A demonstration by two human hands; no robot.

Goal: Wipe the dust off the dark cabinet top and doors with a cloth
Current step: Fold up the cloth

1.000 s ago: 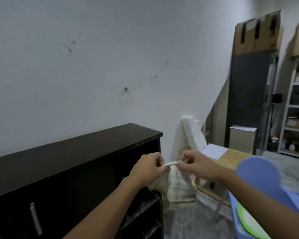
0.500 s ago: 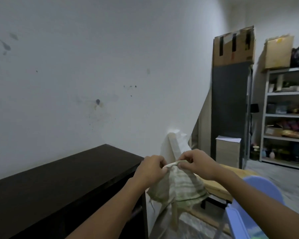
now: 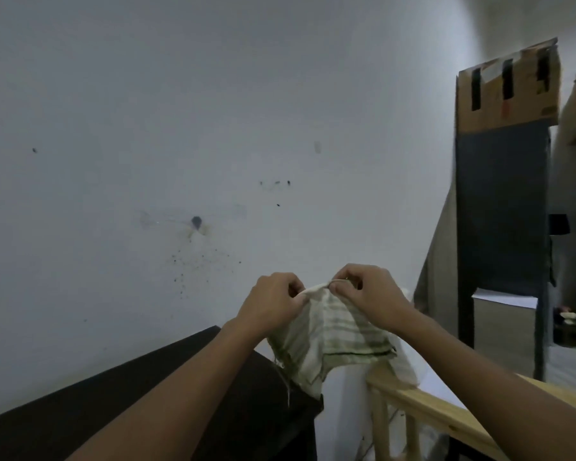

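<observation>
Hands: left hand (image 3: pixel 273 304) and right hand (image 3: pixel 368 294) pinch cloth (image 3: pixel 330 341) top edge, centre frame | cabinet top (image 3: pixel 113 404) lower left, unwiped | Risk: we judge frayed threads may snag the cabinet corner.

Two bare forearms, no sleeves, no jewellery

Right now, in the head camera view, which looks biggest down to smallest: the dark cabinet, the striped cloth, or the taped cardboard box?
1. dark cabinet
2. striped cloth
3. cardboard box, close to the cloth, and farther away, so unsure.
</observation>
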